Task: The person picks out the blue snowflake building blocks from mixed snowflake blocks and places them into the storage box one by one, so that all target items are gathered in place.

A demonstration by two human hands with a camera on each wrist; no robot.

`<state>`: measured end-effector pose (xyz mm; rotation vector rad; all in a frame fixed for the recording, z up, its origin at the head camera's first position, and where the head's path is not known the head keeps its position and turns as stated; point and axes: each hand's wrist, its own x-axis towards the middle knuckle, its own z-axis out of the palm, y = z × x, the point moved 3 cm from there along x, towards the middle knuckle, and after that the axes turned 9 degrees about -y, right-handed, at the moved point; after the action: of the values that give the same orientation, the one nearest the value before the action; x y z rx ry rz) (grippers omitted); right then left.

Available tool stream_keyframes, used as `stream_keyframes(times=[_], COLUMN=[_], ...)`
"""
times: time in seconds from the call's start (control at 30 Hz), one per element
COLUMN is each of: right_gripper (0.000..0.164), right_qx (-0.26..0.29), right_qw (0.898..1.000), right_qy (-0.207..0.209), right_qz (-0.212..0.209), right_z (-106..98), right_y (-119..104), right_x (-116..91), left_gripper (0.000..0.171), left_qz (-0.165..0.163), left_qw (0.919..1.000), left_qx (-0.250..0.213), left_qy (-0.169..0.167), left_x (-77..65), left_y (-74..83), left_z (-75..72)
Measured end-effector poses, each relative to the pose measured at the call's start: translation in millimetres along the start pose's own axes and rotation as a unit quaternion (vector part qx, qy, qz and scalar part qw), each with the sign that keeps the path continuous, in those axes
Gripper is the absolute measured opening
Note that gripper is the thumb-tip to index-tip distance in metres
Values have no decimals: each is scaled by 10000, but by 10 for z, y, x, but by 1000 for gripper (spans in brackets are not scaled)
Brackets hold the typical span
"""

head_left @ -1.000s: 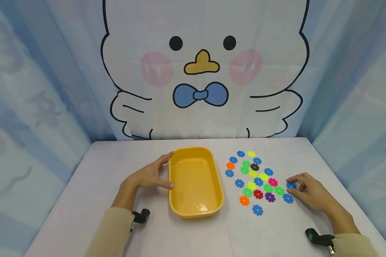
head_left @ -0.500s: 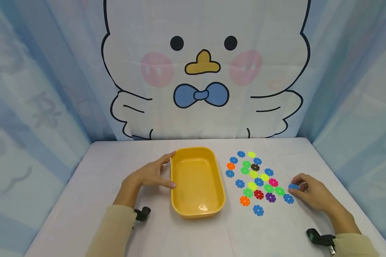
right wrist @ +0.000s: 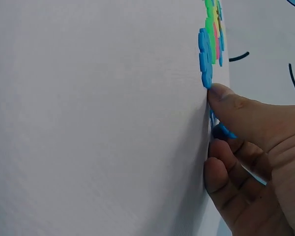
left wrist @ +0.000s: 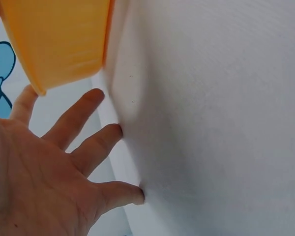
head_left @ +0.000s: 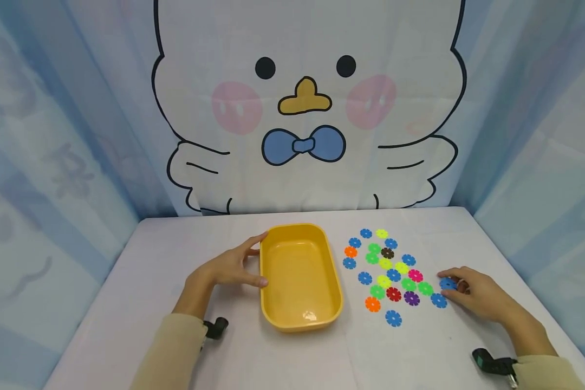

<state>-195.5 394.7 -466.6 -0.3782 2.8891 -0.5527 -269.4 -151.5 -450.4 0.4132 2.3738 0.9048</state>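
Right hand (head_left: 482, 295) has shifted slightly, curled round blue disc (head_left: 447, 283).

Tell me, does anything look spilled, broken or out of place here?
Nothing looks broken or clearly wrong. Colorful discs lie scattered on the white table beside the upright yellow tray, not in it, which might suggest a spill, but I can't tell how they got there.

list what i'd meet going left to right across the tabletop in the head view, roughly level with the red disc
Left hand → yellow tray → nearer orange disc → red disc → purple disc → right hand
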Motion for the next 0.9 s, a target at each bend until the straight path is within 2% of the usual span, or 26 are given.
stream_keyframes(times=[0.2, 0.4, 0.73, 0.9], right_gripper=[38, 40, 39, 42], right_qx=[42, -233, -408, -400], right_qw=[9998, 9995, 9991, 9991], right_qy=[-38, -51, 36, 96], right_qz=[-173, -225, -52, 103], right_z=[-5, 0, -34, -50], right_y=[1, 14, 16, 19], right_x=[-41, -31, 17, 49], left_gripper=[115, 113, 109, 104], left_qz=[228, 540, 1090, 1109], left_qw=[9997, 9979, 9912, 9908], left_qx=[97, 316, 637, 663], left_qy=[42, 145, 385, 389], left_x=[-21, -40, -34, -24], left_y=[-27, -33, -26, -17], left_z=[-14, 7, 39, 44])
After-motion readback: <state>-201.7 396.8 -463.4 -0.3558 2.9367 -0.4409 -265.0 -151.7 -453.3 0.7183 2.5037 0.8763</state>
